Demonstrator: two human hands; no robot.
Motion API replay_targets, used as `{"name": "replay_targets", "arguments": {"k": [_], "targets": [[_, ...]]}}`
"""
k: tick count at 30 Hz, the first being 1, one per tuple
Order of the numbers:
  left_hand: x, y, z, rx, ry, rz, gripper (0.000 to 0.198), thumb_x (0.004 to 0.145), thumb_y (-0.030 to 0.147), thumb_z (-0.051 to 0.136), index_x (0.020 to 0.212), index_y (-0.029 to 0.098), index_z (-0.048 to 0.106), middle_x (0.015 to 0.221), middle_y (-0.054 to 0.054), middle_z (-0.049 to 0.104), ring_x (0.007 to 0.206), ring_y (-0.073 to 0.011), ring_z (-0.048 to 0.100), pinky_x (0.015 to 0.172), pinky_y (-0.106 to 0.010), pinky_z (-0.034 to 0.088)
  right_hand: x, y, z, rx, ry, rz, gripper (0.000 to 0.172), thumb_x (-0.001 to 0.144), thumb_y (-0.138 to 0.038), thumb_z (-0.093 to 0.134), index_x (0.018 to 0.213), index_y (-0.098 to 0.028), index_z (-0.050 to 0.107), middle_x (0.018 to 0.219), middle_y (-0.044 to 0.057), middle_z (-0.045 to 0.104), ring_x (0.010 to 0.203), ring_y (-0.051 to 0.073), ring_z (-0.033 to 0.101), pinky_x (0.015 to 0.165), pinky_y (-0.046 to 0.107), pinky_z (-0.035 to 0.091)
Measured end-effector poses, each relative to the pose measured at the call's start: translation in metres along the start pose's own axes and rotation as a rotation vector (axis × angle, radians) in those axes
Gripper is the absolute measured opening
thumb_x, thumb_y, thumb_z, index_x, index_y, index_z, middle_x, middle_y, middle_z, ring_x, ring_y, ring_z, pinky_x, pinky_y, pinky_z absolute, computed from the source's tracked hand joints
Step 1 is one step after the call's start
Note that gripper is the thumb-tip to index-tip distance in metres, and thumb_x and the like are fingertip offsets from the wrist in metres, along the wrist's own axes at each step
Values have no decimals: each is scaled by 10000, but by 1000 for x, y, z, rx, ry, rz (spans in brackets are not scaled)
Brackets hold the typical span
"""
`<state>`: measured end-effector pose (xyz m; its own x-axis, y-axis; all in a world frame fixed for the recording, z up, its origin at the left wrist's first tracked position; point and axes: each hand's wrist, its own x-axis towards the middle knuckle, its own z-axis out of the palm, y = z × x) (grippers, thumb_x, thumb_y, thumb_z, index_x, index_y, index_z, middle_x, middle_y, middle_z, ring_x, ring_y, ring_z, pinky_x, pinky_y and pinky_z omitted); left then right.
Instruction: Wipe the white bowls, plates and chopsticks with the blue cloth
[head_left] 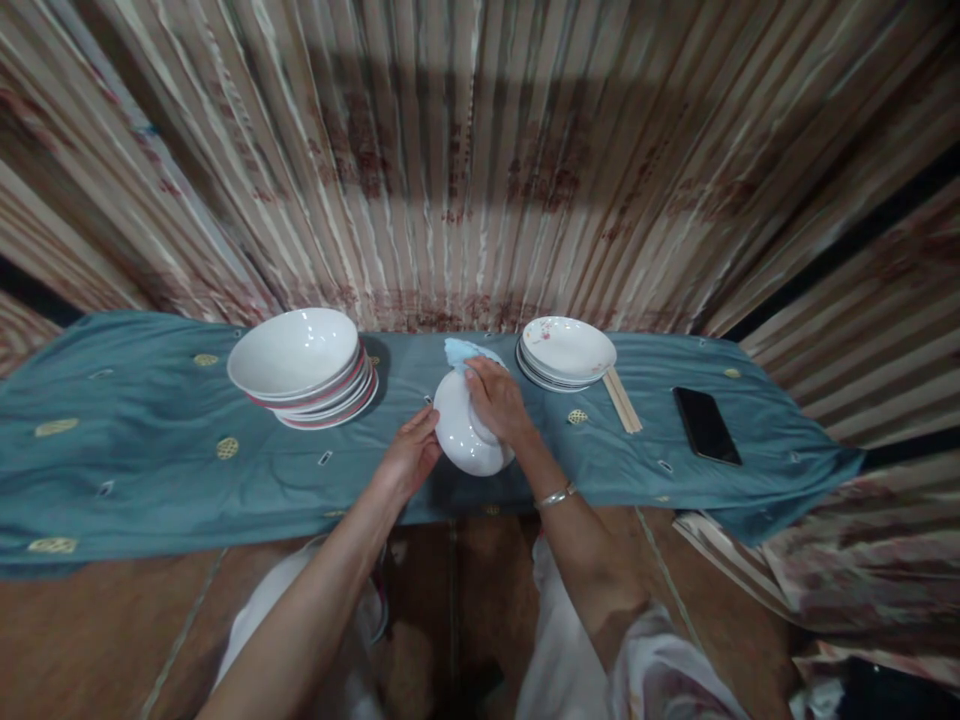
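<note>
A white plate (466, 445) is held up over the near middle of the table, its underside with the foot ring apparently facing me. At its left rim, my left hand (415, 448) grips the edge between thumb and fingers. My right hand (495, 398) is pressed on the plate with a light blue cloth (463, 352) under its fingers, and the cloth sticks out beyond the far rim. A bracelet circles my right wrist. To the left stands a stack of white bowls (296, 355), several with red rims. On the right is a stack of small flower-patterned plates (568, 350).
Wooden chopsticks (622, 402) lie beside the small plates, and a black phone (706, 425) is farther right. A teal patterned cloth (172, 470) covers the narrow table. Pleated curtains (465, 180) hang right behind it. Brown floor tiles (97, 630) show below the near edge.
</note>
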<state>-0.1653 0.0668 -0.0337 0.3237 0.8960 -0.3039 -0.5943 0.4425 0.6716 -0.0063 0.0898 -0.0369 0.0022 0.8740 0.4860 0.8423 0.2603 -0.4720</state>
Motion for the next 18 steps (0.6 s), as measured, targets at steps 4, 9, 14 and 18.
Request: {"name": "replay_targets", "arguments": {"k": [4,9,14,18], "targets": [[-1,3,1,0,25,-19,99,748,42,669,824,101,690,739,-59,733,647,-126,670,709,-230,531,-5,21,-1,52,-9,147,462,994,-358,239,1181,-134,598,1196,112,645,1153,187,574,1032,338,417],[1,5,0,-17,75,-43,84,751,22,656,766,102,674,670,-26,715,545,-92,635,567,-173,509,-22,33,1,111,-60,292,477,984,-391,230,1203,-159,586,1187,110,651,1152,214,586,1012,379,444],[5,2,-6,-50,77,-25,102,748,8,654,734,108,666,626,-6,695,517,-78,621,526,-144,485,-38,34,1,109,-66,324,470,972,-373,274,1276,-129,535,1285,157,597,1225,240,542,1055,416,414],[8,2,-10,-65,83,-22,93,745,5,658,734,98,658,656,-15,705,533,-79,630,550,-146,495,-48,28,-4,76,-90,289,484,976,-356,267,1300,-88,506,1315,183,571,1244,251,528,1059,422,413]]}}
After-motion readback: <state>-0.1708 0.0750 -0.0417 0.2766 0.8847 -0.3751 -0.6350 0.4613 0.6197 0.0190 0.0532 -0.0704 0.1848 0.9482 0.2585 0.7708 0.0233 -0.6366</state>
